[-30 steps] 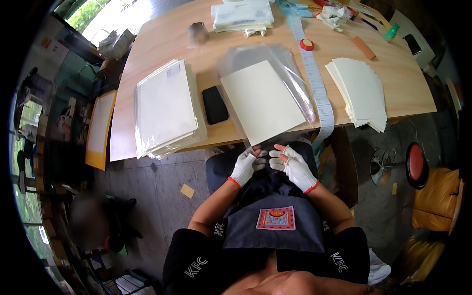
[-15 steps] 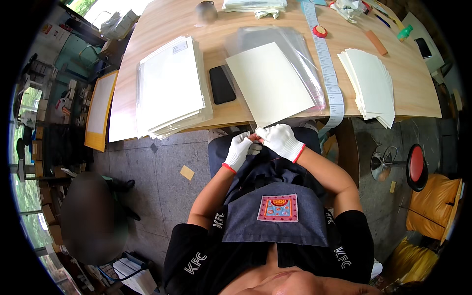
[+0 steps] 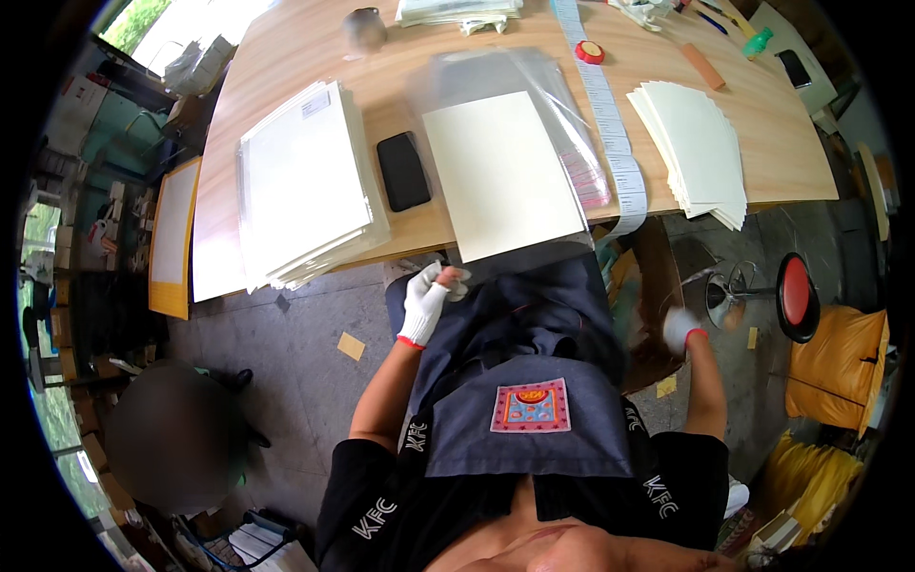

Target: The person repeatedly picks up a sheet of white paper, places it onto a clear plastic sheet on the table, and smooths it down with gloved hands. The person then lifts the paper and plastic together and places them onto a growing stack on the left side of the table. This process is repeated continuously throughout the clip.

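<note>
My left hand [image 3: 426, 303], in a white glove with a red cuff and bare fingertips, is over my lap by the table's front edge. Its fingers are curled together; whatever they may hold cannot be made out. Beside its fingertips, a cream sheet [image 3: 505, 176] lies on clear plastic sleeves [image 3: 562, 124] and reaches to the table edge. My right hand [image 3: 681, 331], gloved alike, is out to the right below table height, near a brown box [image 3: 653, 357]. Motion smears its fingers.
On the table [image 3: 295, 48], a stack of sleeved sheets [image 3: 295, 181] and a black phone [image 3: 403, 172] lie left. A label strip [image 3: 610, 129], red round object [image 3: 589, 51] and fanned cream sheets [image 3: 691, 148] lie right. A red-seated stool [image 3: 794, 289] stands beyond the box.
My hands have parted: the right swung right and down toward the box, while the left shifted slightly left. The cream sheet appears turned a little straighter. The whole view has shifted slightly.
</note>
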Action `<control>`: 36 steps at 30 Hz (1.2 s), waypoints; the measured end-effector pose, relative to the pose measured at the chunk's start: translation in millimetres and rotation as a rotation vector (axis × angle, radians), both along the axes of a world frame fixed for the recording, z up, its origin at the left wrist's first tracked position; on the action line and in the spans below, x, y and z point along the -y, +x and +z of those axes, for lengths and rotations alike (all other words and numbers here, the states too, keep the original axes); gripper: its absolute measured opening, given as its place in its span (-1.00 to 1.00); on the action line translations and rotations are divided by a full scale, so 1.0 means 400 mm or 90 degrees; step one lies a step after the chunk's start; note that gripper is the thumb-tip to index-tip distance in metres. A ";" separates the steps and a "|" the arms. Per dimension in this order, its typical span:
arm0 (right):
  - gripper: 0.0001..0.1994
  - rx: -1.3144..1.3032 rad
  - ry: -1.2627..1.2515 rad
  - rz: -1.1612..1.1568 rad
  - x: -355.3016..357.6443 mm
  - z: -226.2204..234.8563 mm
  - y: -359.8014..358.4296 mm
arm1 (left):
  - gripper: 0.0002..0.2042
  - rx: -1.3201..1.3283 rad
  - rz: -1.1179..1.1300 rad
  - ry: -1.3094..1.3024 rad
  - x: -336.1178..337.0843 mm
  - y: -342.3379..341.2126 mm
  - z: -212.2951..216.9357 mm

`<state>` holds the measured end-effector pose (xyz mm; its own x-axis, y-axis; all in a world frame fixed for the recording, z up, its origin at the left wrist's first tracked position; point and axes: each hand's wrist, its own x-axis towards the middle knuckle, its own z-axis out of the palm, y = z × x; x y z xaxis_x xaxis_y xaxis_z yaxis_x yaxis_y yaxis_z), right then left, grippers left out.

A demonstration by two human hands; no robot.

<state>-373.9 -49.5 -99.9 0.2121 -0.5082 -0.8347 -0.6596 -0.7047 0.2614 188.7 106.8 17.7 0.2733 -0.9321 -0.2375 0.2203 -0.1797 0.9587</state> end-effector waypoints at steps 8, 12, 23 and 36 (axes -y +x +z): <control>-0.65 0.863 -0.362 -0.125 0.008 0.375 0.588 | -0.74 0.962 0.105 -0.325 0.040 0.006 -0.040; -0.56 0.911 -0.348 0.213 0.030 0.404 0.719 | -0.82 0.922 0.049 -0.393 0.063 0.009 0.000; -0.71 0.981 -0.370 -0.504 0.032 0.255 0.782 | -0.85 -0.144 0.397 -0.095 0.067 -0.056 -0.083; -0.67 1.021 -0.287 -0.610 0.158 -0.011 0.459 | -0.85 -0.649 0.146 0.188 0.115 -0.230 -0.192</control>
<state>-190.4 -112.6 -104.4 0.0936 -0.9949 0.0364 -0.5006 -0.0786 -0.8621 96.7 60.6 -59.0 -0.0193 -0.7525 -0.6584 0.9459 -0.2270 0.2317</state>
